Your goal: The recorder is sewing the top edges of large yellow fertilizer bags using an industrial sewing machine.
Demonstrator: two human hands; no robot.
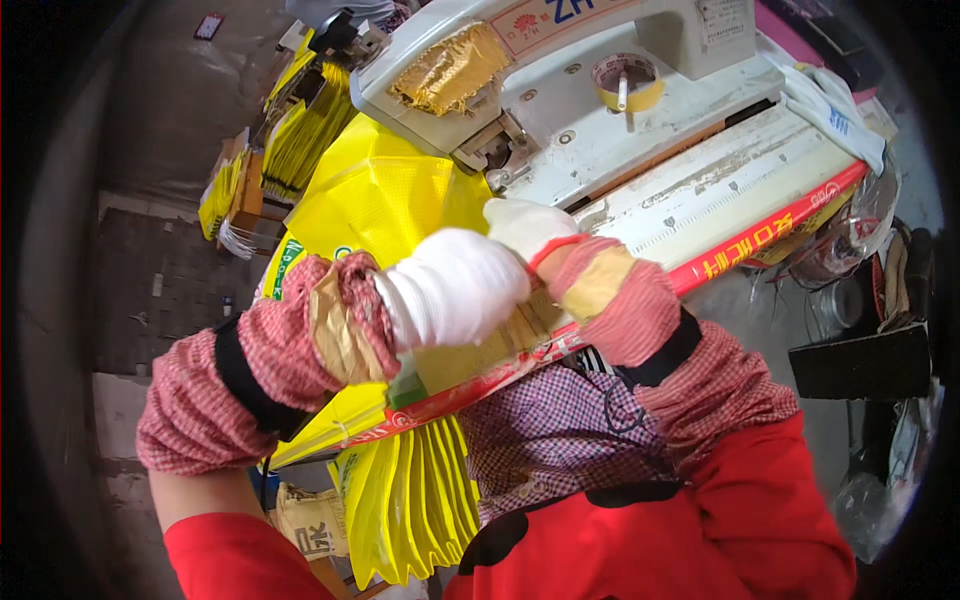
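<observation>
My left hand (458,288), in a white glove, is bent over the front of the sewing table, beside a yellow woven plastic sheet or bag (385,195). Its outline is rounded and smeared, and its fingers are hidden. Just beyond it to the right, my right hand (528,230) is also white-gloved, close to the sheet's right edge. The right fingers are blurred, so what they hold is not visible. The yellow piece reaches up to the needle end of a large white sewing machine (580,110).
A tape roll (628,82) lies on the machine bed. Folded yellow bags (315,130) are stacked at the back left. More yellow pleated sheets (405,500) hang below the red-edged table front (720,262). A white cloth (830,110) and a black box (862,362) are at the right.
</observation>
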